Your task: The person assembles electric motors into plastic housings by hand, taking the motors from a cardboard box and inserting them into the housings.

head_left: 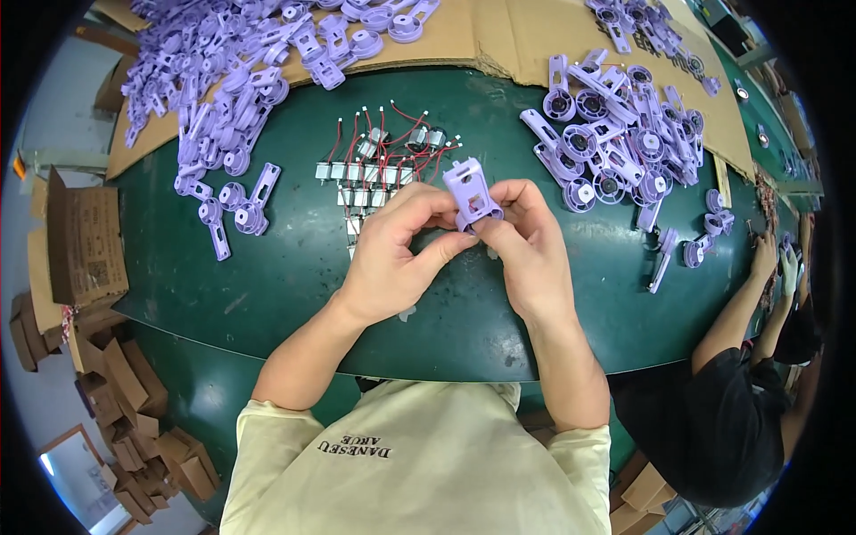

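Note:
Both my hands meet over the middle of the green table. Between them stands a purple plastic housing (470, 192) with a rectangular opening in its handle part. My left hand (406, 245) pinches its lower left side with thumb and fingers. On the other side my right hand (528, 245) grips the same housing, thumb near its lower end. The fingers hide the housing's round end. Just beyond my hands lie several small silver motors (361, 196) in rows, with red wires (383, 147) reaching away from me.
A big heap of purple housings (214, 62) covers cardboard (437, 55) at the far left. Another pile (615, 134), with dark round parts fitted, lies right. A co-worker's arm (736, 308) rests at the right edge. Cardboard boxes (129, 383) are stacked lower left.

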A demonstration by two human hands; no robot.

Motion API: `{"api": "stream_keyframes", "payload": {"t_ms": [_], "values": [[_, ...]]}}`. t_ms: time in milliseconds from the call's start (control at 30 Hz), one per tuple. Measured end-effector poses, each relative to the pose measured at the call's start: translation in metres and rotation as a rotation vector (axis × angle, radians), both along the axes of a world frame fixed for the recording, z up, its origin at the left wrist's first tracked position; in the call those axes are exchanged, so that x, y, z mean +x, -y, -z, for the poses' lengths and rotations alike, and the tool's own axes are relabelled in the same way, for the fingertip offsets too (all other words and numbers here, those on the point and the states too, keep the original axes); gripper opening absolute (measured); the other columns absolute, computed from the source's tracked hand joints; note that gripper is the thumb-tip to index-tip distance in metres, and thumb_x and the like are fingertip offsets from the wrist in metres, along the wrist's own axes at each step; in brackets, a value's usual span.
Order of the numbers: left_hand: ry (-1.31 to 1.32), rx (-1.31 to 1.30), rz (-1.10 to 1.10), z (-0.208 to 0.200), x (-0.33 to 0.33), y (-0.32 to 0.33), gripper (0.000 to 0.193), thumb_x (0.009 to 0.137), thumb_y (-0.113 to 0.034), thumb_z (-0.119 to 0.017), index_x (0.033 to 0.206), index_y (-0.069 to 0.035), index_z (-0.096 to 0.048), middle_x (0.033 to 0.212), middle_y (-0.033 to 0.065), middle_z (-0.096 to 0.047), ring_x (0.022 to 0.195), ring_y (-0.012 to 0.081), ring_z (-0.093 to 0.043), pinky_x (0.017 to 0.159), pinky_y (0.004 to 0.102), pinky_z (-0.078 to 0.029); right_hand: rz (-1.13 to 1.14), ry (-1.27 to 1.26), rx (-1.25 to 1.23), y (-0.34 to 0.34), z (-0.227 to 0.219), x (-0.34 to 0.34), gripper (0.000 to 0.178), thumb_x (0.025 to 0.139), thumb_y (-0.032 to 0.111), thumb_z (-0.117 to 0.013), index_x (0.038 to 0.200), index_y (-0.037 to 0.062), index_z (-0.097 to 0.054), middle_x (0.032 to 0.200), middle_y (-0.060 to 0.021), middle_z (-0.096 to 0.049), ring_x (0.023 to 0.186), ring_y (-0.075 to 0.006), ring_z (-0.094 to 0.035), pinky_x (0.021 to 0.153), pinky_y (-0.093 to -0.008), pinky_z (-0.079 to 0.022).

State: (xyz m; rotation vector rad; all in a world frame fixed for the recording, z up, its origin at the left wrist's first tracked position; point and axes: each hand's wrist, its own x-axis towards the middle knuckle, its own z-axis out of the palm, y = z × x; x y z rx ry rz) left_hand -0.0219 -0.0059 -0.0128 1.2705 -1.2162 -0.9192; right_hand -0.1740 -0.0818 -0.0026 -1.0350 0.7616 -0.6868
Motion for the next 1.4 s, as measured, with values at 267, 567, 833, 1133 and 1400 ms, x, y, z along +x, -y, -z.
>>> {"api": "stream_keyframes", "payload": {"t_ms": [267,567,833,1133,1400], "values": [[-0.288,0.05,0.04,-0.004,0.002,-0.004,0.025,0.089,0.007,-0.061,0.112,0.002,-0.054,0.109,0.0072,-0.057,0.101,0.0148,-0.061,0.092,0.0296,-0.052,-0.095,0.084,0.066,0.003,-0.005,-0.003,0.021,0.092,0.005,-0.061,0.111,0.0014,-0.052,0.098,-0.0021,-0.059,0.091,-0.007,-0.054,0.077,-0.0214,-0.044],[-0.366,0.052,0.013,-0.009,0.003,-0.003,0.024,0.088,0.006,-0.063,0.11,0.002,-0.055,0.108,0.009,-0.059,0.101,0.016,-0.062,0.09,0.0295,-0.053,-0.118,0.078,0.015,0.0,-0.011,-0.002,0.026,0.095,0.006,-0.06,0.119,0.0007,-0.051,0.103,-0.004,-0.06,0.096,-0.0094,-0.055,0.082,-0.0232,-0.045],[-0.174,0.04,-0.019,0.001,-0.008,-0.002,0.022,0.085,0.006,-0.067,0.105,0.002,-0.058,0.106,0.0084,-0.058,0.096,0.017,-0.063,0.087,0.0301,-0.054,-0.095,0.113,0.108,0.006,0.011,-0.006,0.021,0.094,0.004,-0.059,0.113,0.0007,-0.052,0.101,-0.0033,-0.059,0.093,-0.0096,-0.055,0.081,-0.024,-0.045],[-0.24,0.008,-0.047,-0.005,-0.006,-0.003,0.025,0.086,-0.001,-0.071,0.105,-0.001,-0.054,0.105,0.0057,-0.056,0.098,0.0144,-0.06,0.086,0.0309,-0.052,-0.114,0.066,-0.169,-0.005,0.006,-0.001,0.026,0.092,-0.001,-0.059,0.117,-0.0027,-0.051,0.104,-0.0067,-0.057,0.096,-0.0108,-0.057,0.081,-0.0256,-0.05],[0.165,-0.093,-0.201,-0.003,-0.002,-0.007,0.033,0.079,-0.013,-0.08,0.094,-0.001,-0.053,0.087,0.0085,-0.055,0.078,0.0204,-0.056,0.07,0.0319,-0.049,-0.127,0.069,-0.174,-0.008,0.004,0.01,0.022,0.092,-0.005,-0.057,0.113,0.0005,-0.052,0.099,-0.0036,-0.059,0.088,-0.0091,-0.057,0.077,-0.0237,-0.048]]}}
